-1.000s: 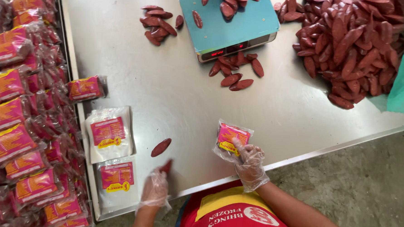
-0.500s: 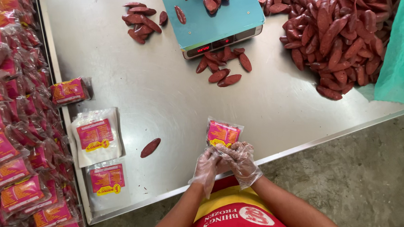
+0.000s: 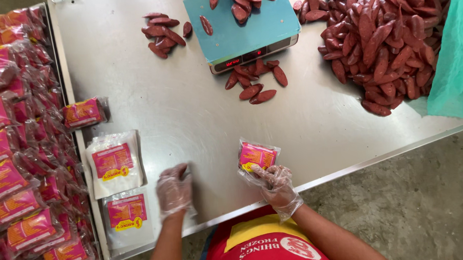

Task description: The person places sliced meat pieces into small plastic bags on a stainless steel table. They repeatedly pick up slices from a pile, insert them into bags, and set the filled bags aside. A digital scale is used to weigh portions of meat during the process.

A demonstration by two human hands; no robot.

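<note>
There is one view only, from the camera on my head, so no second view shares the scene. It looks almost straight down over my chest at the steel worktop (image 3: 189,111), from close above. My body sits at the bottom edge and the far side of the worktop runs along the top, where the blue scale (image 3: 240,28) is cut off. At the left it takes in the tray of filled packets (image 3: 14,150); at the right, the concrete floor (image 3: 416,200).
</note>
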